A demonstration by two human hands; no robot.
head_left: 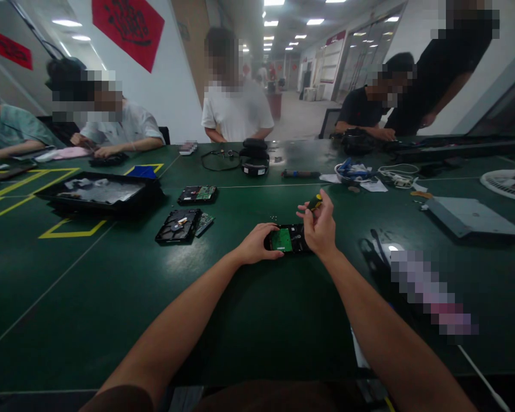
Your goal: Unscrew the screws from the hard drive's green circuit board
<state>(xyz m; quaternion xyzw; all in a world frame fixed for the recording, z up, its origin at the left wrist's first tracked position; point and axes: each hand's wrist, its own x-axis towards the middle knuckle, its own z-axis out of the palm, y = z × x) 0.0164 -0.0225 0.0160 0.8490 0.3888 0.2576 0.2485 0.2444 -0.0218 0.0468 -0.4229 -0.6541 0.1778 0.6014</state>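
My left hand [260, 245] grips the left end of a black hard drive [298, 239], thumb on the near edge and fingers on the far one. The drive lies on the table with its green circuit board [282, 240] facing up. In my right hand [321, 229] is a screwdriver [315, 202] with a dark green and yellow handle, held above the drive's right end. Its tip is hidden by the hand. Several tiny screws [273, 218] lie just beyond the drive.
To the left are another hard drive [178, 226], a loose circuit board [205, 224] and a drive with its board showing [197, 194]. A black tray [103, 191] stands farther left. A grey metal case [474, 217] lies at right. Several people sit or stand across the table.
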